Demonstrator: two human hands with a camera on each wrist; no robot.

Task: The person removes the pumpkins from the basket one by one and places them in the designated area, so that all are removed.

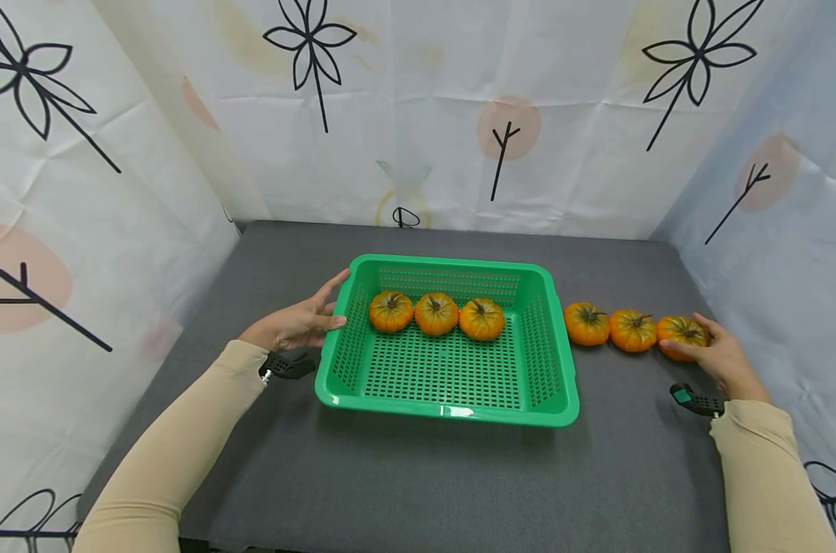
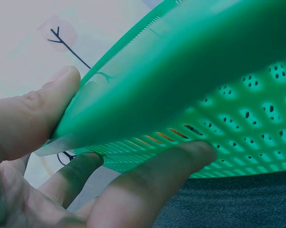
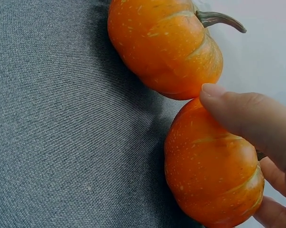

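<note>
A green perforated plastic basket [image 1: 445, 380] sits mid-table in the head view. My left hand [image 1: 296, 322] grips its left side, the thumb [image 2: 62, 102] against the rim and the fingers [image 2: 157, 175] along the holed wall below. Inside the basket, three small orange pumpkins [image 1: 437, 313] form a row towards the back. Three more stand in a row to its right. My right hand [image 1: 725, 357] holds the outermost pumpkin [image 3: 211, 166] between thumb and fingers; part of those fingers is hidden behind it. Its neighbour, the middle pumpkin [image 3: 164, 47], appears to touch it.
The pumpkin [image 1: 586, 323] nearest the basket stands close to its right wall. Everything is on a dark grey cloth-covered table [image 1: 445, 484]. White printed curtains [image 1: 418, 153] enclose the back and both sides. The right hand is near the table's right edge.
</note>
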